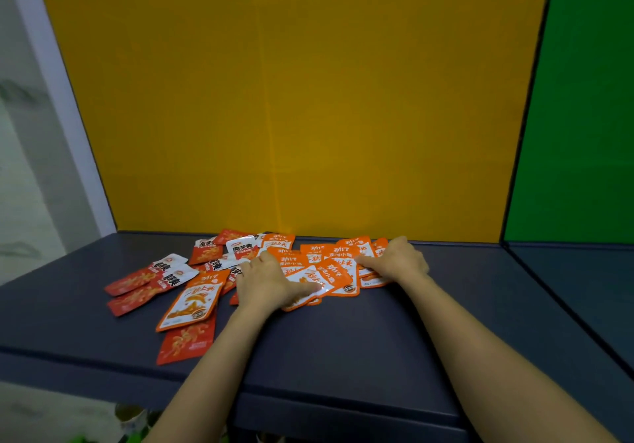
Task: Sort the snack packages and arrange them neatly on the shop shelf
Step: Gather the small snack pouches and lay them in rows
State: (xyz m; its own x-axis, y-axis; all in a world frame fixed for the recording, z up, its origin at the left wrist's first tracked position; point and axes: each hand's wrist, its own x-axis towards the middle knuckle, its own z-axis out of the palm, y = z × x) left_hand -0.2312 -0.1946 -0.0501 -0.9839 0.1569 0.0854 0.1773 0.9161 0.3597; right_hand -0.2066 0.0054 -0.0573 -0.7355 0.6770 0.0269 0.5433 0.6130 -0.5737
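To do this step well, sweep the orange packets (338, 271) together between both palms, square their edges, and leave the red packets (137, 285) (scattered out beyond the left hand) for a separate pile. The left hand (266, 283) lies flat with relaxed fingers, pressing the orange packets under it. The right hand (394, 261) rests likewise on those beneath its fingers, clutching nothing, on the shelf (343, 357).

Single head-worn wide-angle view, looking forward and down, close over dark shelf (343, 357); facing yellow back panel (291, 99)
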